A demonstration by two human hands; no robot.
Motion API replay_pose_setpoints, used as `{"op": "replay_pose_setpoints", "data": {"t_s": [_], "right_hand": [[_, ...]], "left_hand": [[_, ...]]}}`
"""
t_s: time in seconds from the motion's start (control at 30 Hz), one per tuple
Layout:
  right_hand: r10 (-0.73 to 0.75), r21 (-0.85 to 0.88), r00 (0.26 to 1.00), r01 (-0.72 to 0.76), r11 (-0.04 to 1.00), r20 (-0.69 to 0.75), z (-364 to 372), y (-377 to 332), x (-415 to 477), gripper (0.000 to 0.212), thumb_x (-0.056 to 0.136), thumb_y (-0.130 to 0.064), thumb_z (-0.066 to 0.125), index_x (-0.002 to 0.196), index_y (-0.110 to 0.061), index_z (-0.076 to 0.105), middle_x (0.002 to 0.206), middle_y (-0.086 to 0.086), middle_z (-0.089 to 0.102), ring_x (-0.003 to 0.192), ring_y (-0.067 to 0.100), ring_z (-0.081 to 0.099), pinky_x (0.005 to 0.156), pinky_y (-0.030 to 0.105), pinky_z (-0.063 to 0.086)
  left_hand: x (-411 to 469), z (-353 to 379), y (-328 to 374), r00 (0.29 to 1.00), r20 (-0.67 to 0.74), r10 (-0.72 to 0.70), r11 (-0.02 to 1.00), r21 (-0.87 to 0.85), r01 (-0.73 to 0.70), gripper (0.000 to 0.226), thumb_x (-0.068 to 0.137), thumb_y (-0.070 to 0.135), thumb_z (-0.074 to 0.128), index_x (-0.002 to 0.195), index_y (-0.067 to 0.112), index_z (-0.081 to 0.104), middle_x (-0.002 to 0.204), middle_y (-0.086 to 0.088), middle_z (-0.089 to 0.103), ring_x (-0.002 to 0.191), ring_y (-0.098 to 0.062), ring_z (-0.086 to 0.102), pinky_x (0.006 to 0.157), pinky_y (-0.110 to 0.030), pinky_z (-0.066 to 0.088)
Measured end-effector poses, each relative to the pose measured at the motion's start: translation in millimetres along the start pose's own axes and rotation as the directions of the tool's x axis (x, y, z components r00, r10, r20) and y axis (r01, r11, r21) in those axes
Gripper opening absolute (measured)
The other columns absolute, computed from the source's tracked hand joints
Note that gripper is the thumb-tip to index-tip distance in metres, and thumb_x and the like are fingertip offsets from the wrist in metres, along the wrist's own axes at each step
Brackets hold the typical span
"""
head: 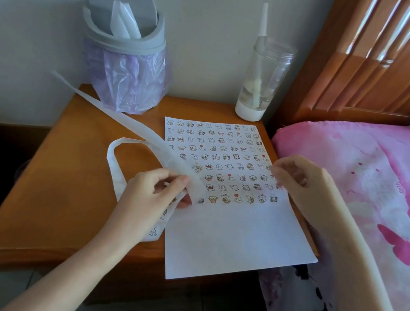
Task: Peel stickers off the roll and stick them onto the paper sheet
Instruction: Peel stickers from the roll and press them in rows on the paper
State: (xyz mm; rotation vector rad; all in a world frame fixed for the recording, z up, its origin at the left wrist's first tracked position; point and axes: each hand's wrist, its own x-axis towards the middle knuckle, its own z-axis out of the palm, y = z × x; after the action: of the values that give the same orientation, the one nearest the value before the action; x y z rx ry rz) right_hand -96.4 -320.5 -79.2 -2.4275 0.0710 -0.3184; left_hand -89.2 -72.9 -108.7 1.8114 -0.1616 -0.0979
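A white paper sheet (234,237) lies on the wooden bedside table (66,188). Rows of small cartoon stickers cover its upper two thirds; the lower third is bare. My left hand (152,195) pinches the white sticker roll strip (129,122) at the sheet's left edge. The strip's empty backing curls up and away to the left, and a looped part with a few stickers hangs under the hand. My right hand (298,180) hovers over the sheet's right edge, blurred, fingertips together; whether a sticker is between them cannot be made out.
A grey bin (125,37) with a purple bag stands at the table's back left. A clear plastic bottle (259,83) stands at the back right. A bed with a pink cover (378,197) and wooden headboard lies close on the right.
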Motion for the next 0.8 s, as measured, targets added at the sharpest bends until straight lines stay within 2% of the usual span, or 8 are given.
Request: {"op": "replay_pose_setpoints", "data": {"t_s": [0.03, 0.1, 0.17, 0.23, 0.43, 0.6, 0.8], "right_hand": [[-0.048, 0.093, 0.999, 0.048, 0.994, -0.002, 3, -12, -2, 0.006, 0.090, -0.023, 0.060, 0.091, -0.023, 0.066, 0.079, -0.010, 0.067, 0.072, 0.002, 0.060, 0.064, 0.011, 0.045], [-0.155, 0.225, 0.984, 0.132, 0.965, 0.089, 13, -35, -6, 0.009, 0.088, -0.025, 0.062, 0.094, -0.022, 0.068, 0.088, -0.011, 0.069, 0.082, 0.007, 0.063, 0.072, 0.020, 0.050], [-0.233, 0.297, 0.955, 0.172, 0.939, 0.182, 26, -52, -12, 0.014, 0.086, -0.022, 0.065, 0.099, -0.019, 0.068, 0.093, -0.011, 0.069, 0.087, 0.006, 0.063, 0.077, 0.019, 0.051], [-0.267, 0.334, 0.943, 0.190, 0.923, 0.199, 34, -61, -17, 0.016, 0.084, -0.017, 0.068, 0.100, -0.018, 0.068, 0.091, -0.011, 0.070, 0.086, 0.003, 0.064, 0.078, 0.015, 0.051], [-0.248, 0.341, 0.957, 0.185, 0.922, 0.151, 41, -65, -19, 0.011, 0.083, -0.013, 0.070, 0.093, -0.018, 0.071, 0.087, -0.010, 0.070, 0.084, 0.004, 0.063, 0.076, 0.015, 0.052], [-0.205, 0.355, 0.971, 0.149, 0.923, 0.126, 40, -64, -18, 0.011, 0.083, -0.012, 0.070, 0.092, -0.019, 0.073, 0.086, -0.012, 0.070, 0.081, 0.003, 0.064, 0.071, 0.011, 0.051], [-0.215, 0.310, 0.968, 0.166, 0.936, 0.132, 39, -63, -19, 0.011, 0.083, -0.013, 0.070, 0.092, -0.020, 0.073, 0.089, -0.009, 0.071, 0.083, 0.003, 0.063, 0.072, 0.010, 0.050]], "left_hand": [[0, 0, 3, 1.000, -0.005, -0.022, 0.998, -0.065, 0.022, 0.018, 0.090, 0.024, 0.056, 0.099, 0.014, 0.069, 0.092, 0.008, 0.072, 0.078, 0.000, 0.069, 0.061, -0.006, 0.049], [-1, 0, 10, 0.998, -0.032, -0.050, 0.985, -0.169, 0.044, 0.017, 0.092, 0.021, 0.055, 0.094, 0.012, 0.069, 0.088, 0.007, 0.073, 0.078, -0.002, 0.070, 0.059, -0.006, 0.049], [-1, -1, 15, 0.996, -0.064, -0.066, 0.973, -0.227, 0.050, 0.018, 0.092, 0.021, 0.054, 0.091, 0.011, 0.069, 0.084, 0.005, 0.073, 0.073, 0.001, 0.069, 0.055, -0.004, 0.047], [0, -2, 16, 0.994, -0.095, -0.061, 0.975, -0.217, 0.040, 0.021, 0.092, 0.026, 0.053, 0.090, 0.014, 0.070, 0.080, 0.006, 0.074, 0.073, 0.000, 0.069, 0.055, -0.004, 0.046], [-2, -1, 18, 0.994, -0.087, -0.060, 0.978, -0.206, 0.041, 0.020, 0.090, 0.036, 0.052, 0.086, 0.026, 0.069, 0.079, 0.018, 0.073, 0.077, 0.002, 0.068, 0.061, -0.005, 0.049], [-5, -3, 22, 0.993, -0.001, -0.115, 0.952, -0.285, 0.110, 0.032, 0.090, 0.043, 0.049, 0.085, 0.024, 0.074, 0.083, 0.006, 0.075, 0.077, -0.009, 0.071, 0.064, -0.015, 0.054], [-6, 0, 21, 0.999, 0.023, -0.025, 0.984, -0.178, 0.028, 0.017, 0.088, 0.027, 0.060, 0.085, 0.017, 0.073, 0.074, 0.009, 0.074, 0.066, -0.001, 0.068, 0.052, -0.006, 0.043]]}}
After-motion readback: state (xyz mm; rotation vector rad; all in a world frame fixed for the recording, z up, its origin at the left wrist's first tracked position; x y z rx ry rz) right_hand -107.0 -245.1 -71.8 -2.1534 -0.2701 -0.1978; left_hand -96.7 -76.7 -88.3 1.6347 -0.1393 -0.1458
